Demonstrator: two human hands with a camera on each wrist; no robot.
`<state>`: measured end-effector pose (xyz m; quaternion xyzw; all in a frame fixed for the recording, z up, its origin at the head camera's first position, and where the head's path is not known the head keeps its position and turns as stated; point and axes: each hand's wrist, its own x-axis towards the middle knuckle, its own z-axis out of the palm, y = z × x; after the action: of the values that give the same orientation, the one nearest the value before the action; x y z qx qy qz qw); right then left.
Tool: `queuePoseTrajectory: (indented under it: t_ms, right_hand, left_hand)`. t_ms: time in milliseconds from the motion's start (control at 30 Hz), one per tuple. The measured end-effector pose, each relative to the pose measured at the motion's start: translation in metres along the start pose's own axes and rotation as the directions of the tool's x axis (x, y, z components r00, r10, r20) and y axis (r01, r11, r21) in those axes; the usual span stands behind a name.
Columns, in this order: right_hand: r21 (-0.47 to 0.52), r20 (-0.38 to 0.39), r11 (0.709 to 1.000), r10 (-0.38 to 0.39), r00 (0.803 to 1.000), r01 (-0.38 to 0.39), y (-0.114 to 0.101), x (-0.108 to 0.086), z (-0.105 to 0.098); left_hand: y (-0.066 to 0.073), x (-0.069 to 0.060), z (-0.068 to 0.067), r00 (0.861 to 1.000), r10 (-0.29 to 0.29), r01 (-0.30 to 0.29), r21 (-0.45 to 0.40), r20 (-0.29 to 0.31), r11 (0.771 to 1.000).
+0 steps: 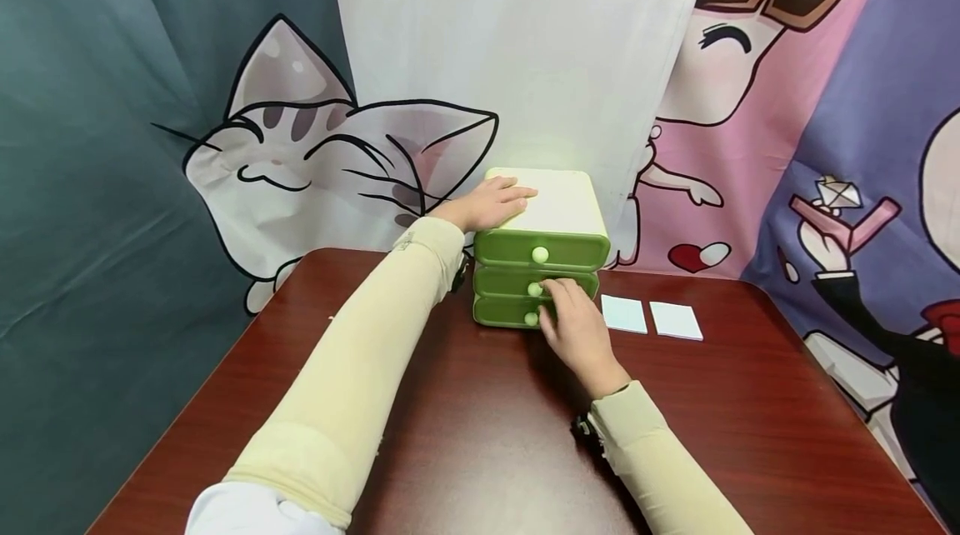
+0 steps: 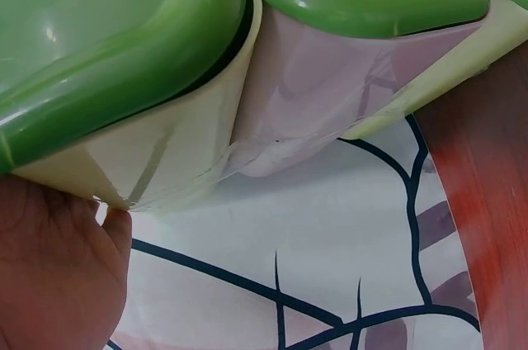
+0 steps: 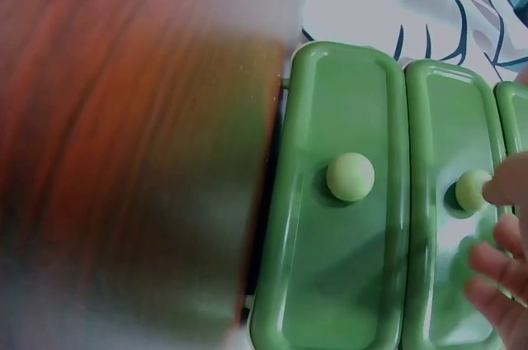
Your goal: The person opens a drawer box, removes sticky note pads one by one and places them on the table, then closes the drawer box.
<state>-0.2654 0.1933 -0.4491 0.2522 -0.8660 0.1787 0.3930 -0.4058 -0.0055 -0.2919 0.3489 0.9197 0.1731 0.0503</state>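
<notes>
A small three-drawer cabinet (image 1: pixel 551 206) with green fronts and round pale-green knobs stands at the table's back; all its drawers are closed. My left hand (image 1: pixel 487 206) rests on the left part of its top with fingers stretched out; part of that hand (image 2: pixel 62 271) shows against the cabinet's side. My right hand (image 1: pixel 577 331) is at the middle drawer front, fingers loosely bent and spread. One digit touches the middle knob (image 3: pixel 473 191), and I see no grip around it. The bottom knob (image 3: pixel 351 177) is untouched in the right wrist view.
Two pads of pale square paper, a bluish one (image 1: pixel 624 314) and a white one (image 1: pixel 676 321), lie right of the cabinet. The dark red-brown table (image 1: pixel 480 435) ends just behind the cabinet, where a printed cartoon curtain (image 1: pixel 420 35) hangs.
</notes>
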Motion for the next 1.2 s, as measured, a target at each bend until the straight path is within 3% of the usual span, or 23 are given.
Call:
queuePoseTrajectory:
  t_ms: [133,233,367,500,667,900,1200]
  right_hand:
    - [-0.005,0.02,0.997,0.077,0.997,-0.077,0.001,-0.002,0.0]
    - [-0.025,0.121,0.997,0.079,0.99,-0.076,0.001,-0.004,0.001]
    - [-0.044,0.262,0.997,0.066,0.963,-0.056,0.002,-0.003,0.008]
    - [-0.045,0.34,0.998,0.064,0.938,-0.052,0.001,-0.002,0.013]
    - [-0.013,0.35,0.999,0.048,0.936,-0.046,0.0,-0.002,0.016]
    - [-0.048,0.394,0.998,0.063,0.917,-0.048,-0.003,-0.005,0.019]
    - [-0.103,0.389,0.994,0.061,0.919,-0.022,-0.016,-0.003,0.014]
  left_hand:
    - [0.001,-0.001,0.0,1.0,0.0,0.0,-0.012,-0.003,1.0]
    - [0.002,-0.002,0.0,1.0,-0.006,0.006,-0.006,0.003,1.0]
    - [0.002,-0.001,-0.001,1.0,-0.006,0.006,-0.002,0.007,1.0]
    - [0.004,0.0,-0.002,1.0,-0.002,0.002,-0.005,0.003,1.0]
    - [0.002,0.001,-0.001,1.0,-0.011,0.01,0.004,0.01,1.0]
    - [0.001,0.0,0.0,1.0,0.0,0.0,0.014,0.011,1.0]
    - [0.001,0.0,-0.002,1.0,0.01,-0.01,0.021,0.004,1.0]
